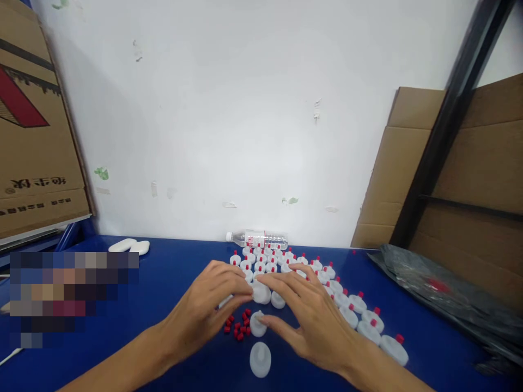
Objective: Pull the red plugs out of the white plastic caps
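On the blue table (171, 283) my left hand (208, 310) and my right hand (314, 316) meet over a white plastic cap (261, 294). Fingertips of both hands touch that cap, and the fingers of each are spread and only slightly curled. My right thumb rests by another white cap (256, 325). A third white cap (260, 359) lies nearer me, untouched. A small heap of loose red plugs (239, 326) sits under my left hand. Behind and to the right, several white caps with red plugs fitted (351, 305) stand in rows.
A clear water bottle (259, 238) lies on its side by the white wall. Two white oval objects (129, 246) rest at the back left. Black plastic sheeting (445, 294) covers the right side. Cardboard boxes (36, 136) stand at left and right.
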Action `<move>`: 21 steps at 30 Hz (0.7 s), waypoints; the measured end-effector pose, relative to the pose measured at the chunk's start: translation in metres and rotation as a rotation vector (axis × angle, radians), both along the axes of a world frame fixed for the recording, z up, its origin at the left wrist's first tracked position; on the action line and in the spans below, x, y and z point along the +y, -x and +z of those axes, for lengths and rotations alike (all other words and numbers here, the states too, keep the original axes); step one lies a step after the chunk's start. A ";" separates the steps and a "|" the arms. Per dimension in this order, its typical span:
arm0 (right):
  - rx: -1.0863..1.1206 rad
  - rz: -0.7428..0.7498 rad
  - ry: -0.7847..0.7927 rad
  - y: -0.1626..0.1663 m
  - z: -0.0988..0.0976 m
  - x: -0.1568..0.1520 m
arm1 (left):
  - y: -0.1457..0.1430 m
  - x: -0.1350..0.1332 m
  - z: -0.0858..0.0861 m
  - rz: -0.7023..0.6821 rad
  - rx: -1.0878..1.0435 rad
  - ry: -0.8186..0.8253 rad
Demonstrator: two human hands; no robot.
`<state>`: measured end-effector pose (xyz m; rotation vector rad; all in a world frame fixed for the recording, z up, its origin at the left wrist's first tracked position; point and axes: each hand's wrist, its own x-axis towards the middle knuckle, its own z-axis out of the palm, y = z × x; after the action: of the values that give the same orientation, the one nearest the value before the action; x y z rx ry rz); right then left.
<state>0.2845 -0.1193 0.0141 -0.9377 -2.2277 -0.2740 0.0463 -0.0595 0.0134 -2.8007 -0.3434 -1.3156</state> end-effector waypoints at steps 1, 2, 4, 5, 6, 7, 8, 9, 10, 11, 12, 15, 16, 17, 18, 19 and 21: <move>-0.010 0.015 0.001 0.002 0.000 -0.001 | -0.003 -0.005 -0.001 -0.039 0.009 -0.031; -0.019 0.032 -0.003 0.004 -0.001 -0.002 | -0.005 -0.009 -0.002 -0.061 0.013 -0.051; -0.026 0.055 -0.029 0.005 -0.004 -0.001 | -0.009 -0.014 -0.003 -0.066 0.006 -0.061; -0.024 0.058 -0.046 0.005 -0.005 0.000 | -0.010 -0.015 -0.003 -0.051 0.009 -0.067; -0.023 0.058 -0.060 0.005 -0.007 0.001 | -0.011 -0.015 -0.003 -0.027 0.024 -0.077; -0.024 0.056 -0.069 0.005 -0.009 0.002 | -0.011 -0.014 -0.002 0.002 0.050 -0.098; -0.028 0.053 -0.067 0.005 -0.011 0.002 | -0.011 -0.013 -0.002 0.033 0.083 -0.125; -0.034 0.052 -0.057 0.005 -0.012 0.003 | -0.010 -0.012 -0.002 0.060 0.117 -0.155; -0.040 0.054 -0.044 0.005 -0.013 0.003 | -0.009 -0.011 -0.002 0.084 0.153 -0.181; -0.043 0.055 -0.029 0.005 -0.014 0.003 | -0.009 -0.010 -0.002 0.102 0.191 -0.204; -0.042 0.058 -0.020 0.006 -0.014 0.002 | -0.008 -0.010 -0.003 0.120 0.222 -0.224; -0.051 0.064 -0.043 0.008 -0.012 0.000 | -0.008 -0.012 -0.005 0.156 0.288 -0.243; -0.068 0.061 -0.055 0.008 -0.011 -0.001 | -0.008 -0.013 -0.005 0.158 0.298 -0.226; -0.092 0.053 -0.071 0.007 -0.009 -0.001 | -0.009 -0.014 -0.005 0.149 0.302 -0.192; -0.121 0.042 -0.094 0.006 -0.008 0.000 | -0.008 -0.016 -0.005 0.135 0.302 -0.133; -0.149 0.031 -0.124 0.005 -0.006 0.000 | -0.008 -0.017 -0.003 0.118 0.301 -0.053; -0.182 0.007 -0.196 0.000 -0.003 0.002 | -0.007 -0.018 0.000 0.090 0.283 0.119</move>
<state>0.2844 -0.1174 0.0113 -0.8261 -2.3171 -0.5843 0.0531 -0.0779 0.0138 -2.9734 -0.5422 -0.8925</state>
